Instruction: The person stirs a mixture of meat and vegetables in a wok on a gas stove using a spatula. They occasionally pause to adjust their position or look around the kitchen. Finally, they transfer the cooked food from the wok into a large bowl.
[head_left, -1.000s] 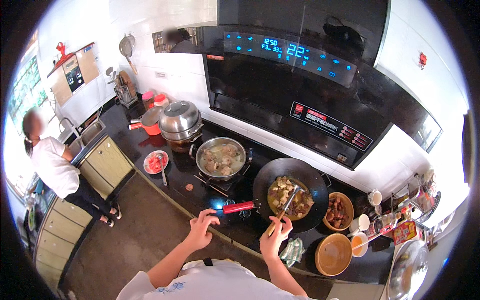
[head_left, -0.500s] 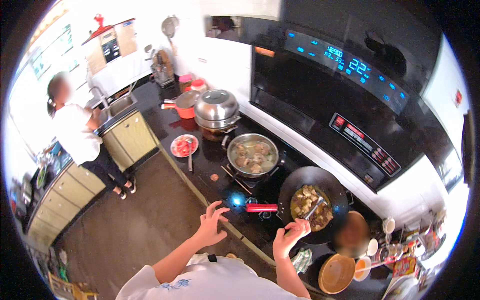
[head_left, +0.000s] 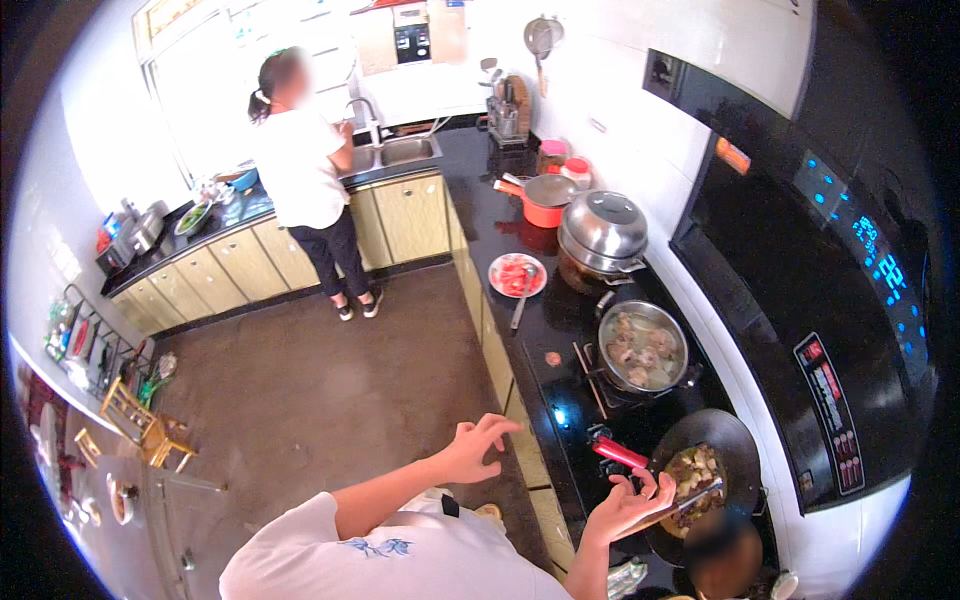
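My left hand (head_left: 472, 452) is held in the air in front of the counter edge, fingers apart and nothing in them. At the wok, my right hand (head_left: 618, 508) is closed loosely around the handle of a metal spatula (head_left: 706, 493). The spatula's head rests among chunks of food (head_left: 688, 467) in brownish liquid inside the black wok (head_left: 735, 448). A red wok handle (head_left: 620, 453) points left toward the stove's front, just above my right hand and not gripped.
Behind the wok, a steel pot (head_left: 643, 345) holds meat in broth. Chopsticks (head_left: 590, 380), a plate of red pieces (head_left: 517, 275), a domed steamer (head_left: 603, 232) and a red pot (head_left: 545, 200) line the counter. Another person (head_left: 310, 170) stands at the sink (head_left: 405, 150). A wooden chair (head_left: 145, 425) is at left.
The view has swung right, so the sink and the other person sit nearer the middle. My right hand stays at the wok with the spatula; my left hand remains raised with its fingers apart.
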